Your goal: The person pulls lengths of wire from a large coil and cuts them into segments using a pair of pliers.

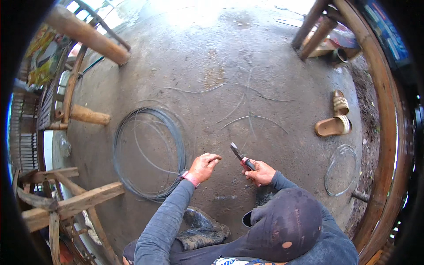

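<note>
My right hand (pixel 261 173) grips a pair of pliers (pixel 238 152) by its red and black handles, jaws pointing up and away from me. To its left, my left hand (pixel 202 168) hovers with thumb and fingers pinched together. Whether a thin wire lies between those fingertips is too fine to make out. A wrist band (pixel 190 179) circles the left wrist. Beside that wrist, a large coil of grey metal wire (pixel 181 139) lies on the concrete floor (pixel 205 132). Beyond the pliers rest several loose lengths of wire, the nearest a curved piece (pixel 255 116).
A smaller wire coil (pixel 327 175) and a pair of sandals (pixel 333 126) lie at right, near a bamboo post (pixel 386 132). A wooden frame (pixel 89 198) juts in at lower left. My muddy boot (pixel 207 227) is below my hands. Wooden posts (pixel 89 36) stand at far left.
</note>
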Demonstrator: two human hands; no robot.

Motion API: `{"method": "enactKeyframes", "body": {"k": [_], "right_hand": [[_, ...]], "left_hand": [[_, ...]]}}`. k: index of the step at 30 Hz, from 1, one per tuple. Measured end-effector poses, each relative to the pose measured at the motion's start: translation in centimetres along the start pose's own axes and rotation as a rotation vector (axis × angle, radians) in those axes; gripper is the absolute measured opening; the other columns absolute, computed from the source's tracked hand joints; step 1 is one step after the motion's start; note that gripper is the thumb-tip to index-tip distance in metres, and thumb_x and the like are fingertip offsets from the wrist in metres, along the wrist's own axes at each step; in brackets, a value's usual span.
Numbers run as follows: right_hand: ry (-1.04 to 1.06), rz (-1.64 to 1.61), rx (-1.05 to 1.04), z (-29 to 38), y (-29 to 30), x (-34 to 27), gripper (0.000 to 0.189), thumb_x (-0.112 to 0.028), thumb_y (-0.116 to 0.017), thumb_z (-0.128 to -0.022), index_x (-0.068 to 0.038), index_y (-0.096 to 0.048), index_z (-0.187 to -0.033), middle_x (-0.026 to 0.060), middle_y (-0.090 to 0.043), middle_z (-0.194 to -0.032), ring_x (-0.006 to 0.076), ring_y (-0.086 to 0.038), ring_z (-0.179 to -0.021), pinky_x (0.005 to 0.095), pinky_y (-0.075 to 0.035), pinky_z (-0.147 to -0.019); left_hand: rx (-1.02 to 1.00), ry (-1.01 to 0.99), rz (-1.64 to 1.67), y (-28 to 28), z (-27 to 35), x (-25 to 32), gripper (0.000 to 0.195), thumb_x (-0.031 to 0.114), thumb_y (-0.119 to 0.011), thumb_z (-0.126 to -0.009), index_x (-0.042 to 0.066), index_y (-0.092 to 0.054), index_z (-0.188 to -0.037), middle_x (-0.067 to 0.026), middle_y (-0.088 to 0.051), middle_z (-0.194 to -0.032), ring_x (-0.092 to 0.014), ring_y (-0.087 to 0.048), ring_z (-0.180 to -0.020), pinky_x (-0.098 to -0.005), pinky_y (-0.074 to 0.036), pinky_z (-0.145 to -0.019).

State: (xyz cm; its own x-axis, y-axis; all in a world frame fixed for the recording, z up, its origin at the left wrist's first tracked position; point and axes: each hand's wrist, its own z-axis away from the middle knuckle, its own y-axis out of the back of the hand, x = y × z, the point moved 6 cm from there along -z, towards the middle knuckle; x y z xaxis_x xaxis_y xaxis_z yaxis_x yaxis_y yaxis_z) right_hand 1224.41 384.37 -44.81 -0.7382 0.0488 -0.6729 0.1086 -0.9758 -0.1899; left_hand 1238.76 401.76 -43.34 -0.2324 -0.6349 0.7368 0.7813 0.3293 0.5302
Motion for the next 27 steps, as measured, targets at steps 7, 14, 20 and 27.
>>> {"method": "enactKeyframes", "body": {"k": [7, 14, 20, 27], "right_hand": [[0.262, 0.508, 0.11, -0.6, -0.1, 0.6, 0.057, -0.01, -0.059, -0.085, -0.002, -0.04, -0.138, 0.0142, -0.049, -0.137, 0.0241, -0.05, -0.123, 0.0317, -0.038, -0.104], [0.347, 0.563, 0.164, -0.5, 0.6, -1.1, 0.055, -0.01, -0.057, -0.083, -0.001, -0.044, -0.135, 0.0211, -0.045, -0.14, 0.0319, -0.046, -0.128, 0.0358, -0.036, -0.107], [0.118, 0.338, 0.693, 3.5, 13.2, -0.2, 0.053, -0.015, -0.056, -0.084, -0.002, -0.045, -0.134, 0.026, -0.06, -0.116, 0.0388, -0.06, -0.107, 0.0411, -0.048, -0.09], [0.338, 0.669, 0.522, 0.8, 9.7, 0.2, 0.068, -0.017, -0.059, -0.082, -0.003, -0.033, -0.143, 0.0282, -0.048, -0.133, 0.0368, -0.051, -0.122, 0.0384, -0.042, -0.102]], "left_hand": [[0.071, 0.002, -0.101, -0.2, -0.6, 1.2, 0.024, 0.021, -0.055, -0.091, 0.005, -0.068, -0.103, -0.0145, -0.067, -0.095, -0.031, -0.064, -0.092, -0.0392, -0.049, -0.083], [0.067, -0.046, -0.093, -0.6, -0.6, 2.1, 0.023, 0.02, -0.056, -0.091, 0.004, -0.068, -0.103, -0.0142, -0.068, -0.102, -0.03, -0.064, -0.098, -0.0373, -0.05, -0.085], [0.075, -0.148, -0.101, 3.3, -0.9, -0.8, 0.018, 0.015, -0.06, -0.088, 0.006, -0.069, -0.101, -0.0128, -0.068, -0.103, -0.029, -0.065, -0.096, -0.0354, -0.051, -0.084], [0.105, -0.108, -0.118, 3.0, -0.4, -2.3, 0.015, 0.013, -0.059, -0.088, 0.007, -0.069, -0.097, -0.0107, -0.068, -0.094, -0.028, -0.065, -0.09, -0.0354, -0.051, -0.078]]}}
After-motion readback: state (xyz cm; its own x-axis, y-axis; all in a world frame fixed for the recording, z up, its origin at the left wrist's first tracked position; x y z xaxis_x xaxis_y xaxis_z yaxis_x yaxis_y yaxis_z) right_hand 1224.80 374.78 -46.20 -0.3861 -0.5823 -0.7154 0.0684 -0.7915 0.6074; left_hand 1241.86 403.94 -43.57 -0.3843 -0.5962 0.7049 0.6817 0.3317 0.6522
